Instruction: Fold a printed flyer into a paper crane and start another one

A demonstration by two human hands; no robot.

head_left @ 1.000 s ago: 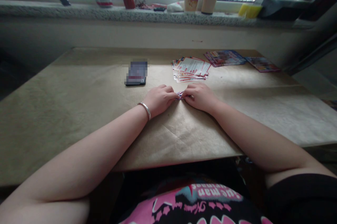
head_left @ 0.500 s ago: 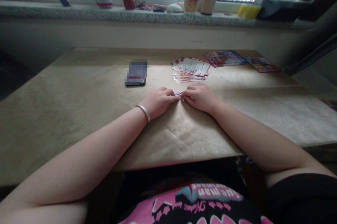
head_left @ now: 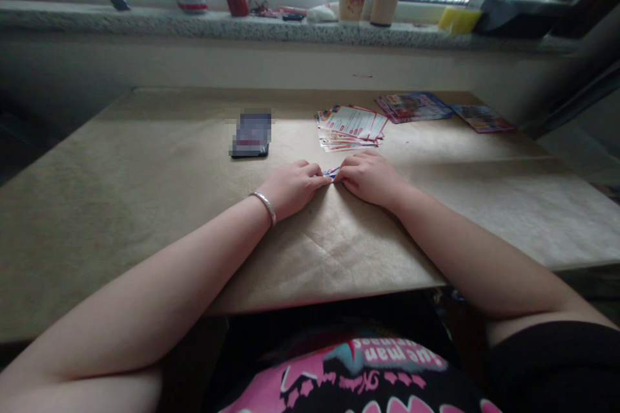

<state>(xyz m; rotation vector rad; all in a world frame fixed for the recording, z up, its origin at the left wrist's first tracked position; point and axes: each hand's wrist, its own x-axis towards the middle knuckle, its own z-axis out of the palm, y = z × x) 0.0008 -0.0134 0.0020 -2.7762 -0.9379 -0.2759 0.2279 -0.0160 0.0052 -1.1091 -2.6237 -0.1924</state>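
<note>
Probably light, easily creased paper (best held by its ends), a patterned piece (head_left: 330, 172) lay pinched between left hand (head_left: 293, 187) and right hand (head_left: 369, 179).

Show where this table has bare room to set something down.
Bare tabletop lies left of the phone and left forearm, between the right forearm and the colourful cards, and between both forearms. Crowded: around the left hand and right hand at a small printed piece, with fanned cards just beyond.
</note>
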